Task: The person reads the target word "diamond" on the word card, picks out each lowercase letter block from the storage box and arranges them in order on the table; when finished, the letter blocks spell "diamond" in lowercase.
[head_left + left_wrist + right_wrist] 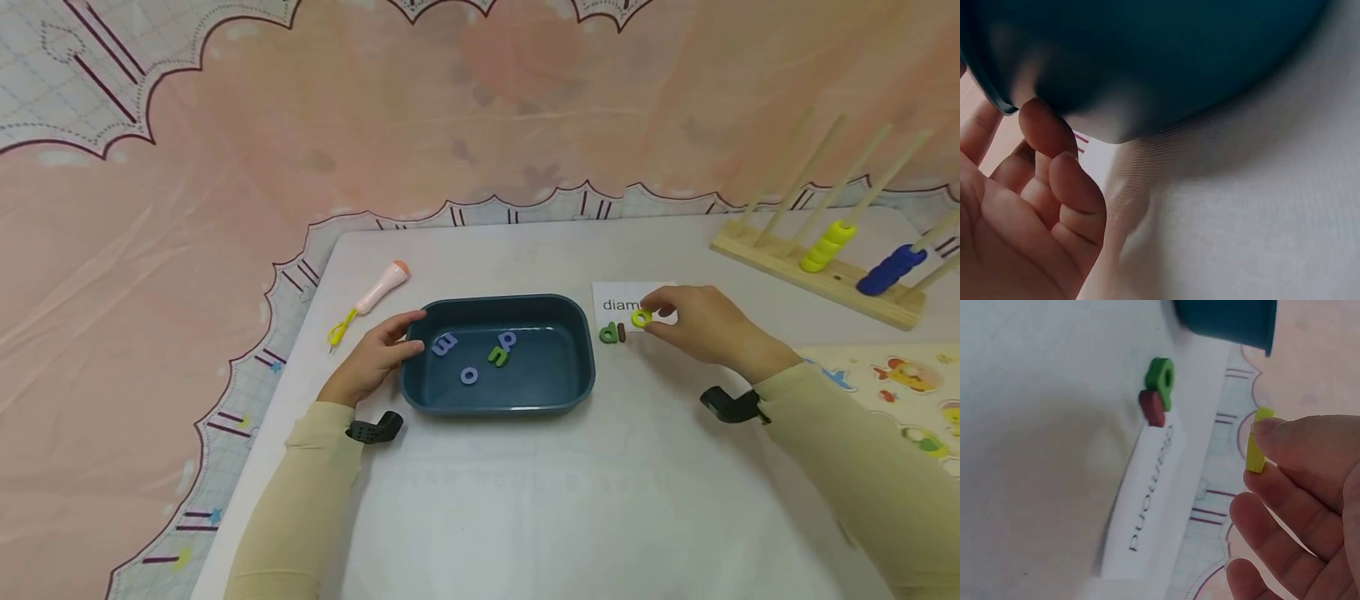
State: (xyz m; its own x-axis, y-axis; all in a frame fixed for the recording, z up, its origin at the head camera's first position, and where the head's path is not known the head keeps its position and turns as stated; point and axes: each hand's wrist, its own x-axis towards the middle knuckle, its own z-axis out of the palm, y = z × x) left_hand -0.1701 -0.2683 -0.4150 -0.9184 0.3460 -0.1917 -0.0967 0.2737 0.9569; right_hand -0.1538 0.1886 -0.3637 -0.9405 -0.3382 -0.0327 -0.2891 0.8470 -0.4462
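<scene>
My left hand [377, 357] grips the left rim of a dark teal tray [498, 402], with fingertips at its edge; the left wrist view shows curled fingers [1079, 187] against the tray's side. Inside the tray lie a purple m [444, 344], a purple p [507, 340], a green n [497, 357] and a purple o [468, 376]. Between thumb and index finger, my right hand [701, 323] pinches a yellow letter with a round hole [641, 318], held over a white card [1138, 512] printed "diamond". A green d [608, 333] and a brownish-red i [621, 332] sit side by side along the card's edge.
A wooden bead stand [817, 275] with yellow and blue beads occupies the back right. Under my right forearm is a picture sheet [911, 375]. Left of the tray lies a pink-handled tool [378, 287] with a yellow end. A patterned pink cloth [450, 125] hangs behind.
</scene>
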